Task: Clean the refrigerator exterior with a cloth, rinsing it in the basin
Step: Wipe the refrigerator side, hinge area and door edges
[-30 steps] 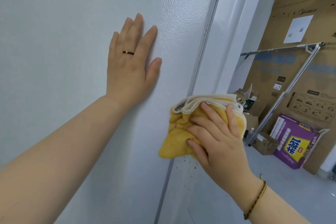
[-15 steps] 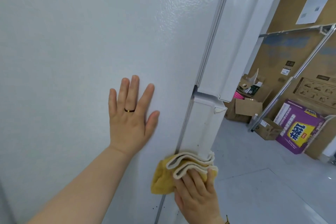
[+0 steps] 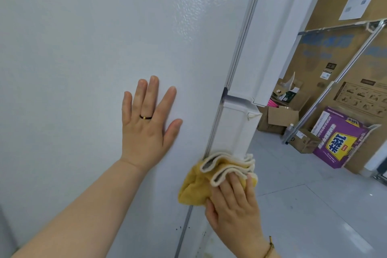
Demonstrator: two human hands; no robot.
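Fridge (image 3: 83, 48): one white side fills the left. One left hand (image 3: 146, 123) lies flat on it, fingers straight and spread, one ring (image 3: 145, 117) showing. One folded yellow cloth (image 3: 196, 188) sits on its front edge, pressed there by the right hand (image 3: 234, 211) with straight fingers. One purple box (image 3: 339, 138) stands on the floor (image 3: 314, 205).

The picture is bright and soft. Light shines on the bumpy white fridge side (image 3: 199, 6) near the top middle. The floor (image 3: 314, 205) at lower right gleams. Straight lines bend near the edges.
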